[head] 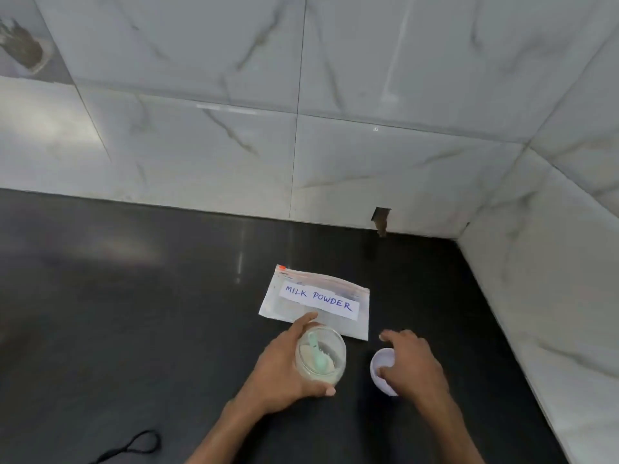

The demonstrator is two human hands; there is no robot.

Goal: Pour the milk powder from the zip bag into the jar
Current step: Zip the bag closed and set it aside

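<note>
Left hand [284, 360]: wrapped around the clear jar [320, 354], thumb at the near wall, fingers at the far rim. Jar upright on the dark counter [134, 313], mouth uncovered, some pale powder and a green scoop [317, 356] inside.

Right hand [410, 363]: fingers spread and loosely curled over the white lid [382, 371], resting on it; firm grip cannot be told. Lid flat on the counter, just right of the jar.

Zip bag [316, 304]: flat on the counter directly beyond the jar, label "MILK POWDER" facing up, seal strip along the far edge, long axis running left to right. Near edge touching or just behind the jar.

Nearer free hand: the right, below the bag's right corner. Likely next: release the lid, reach forward and left, lift the bag by the sealed edge.
</note>
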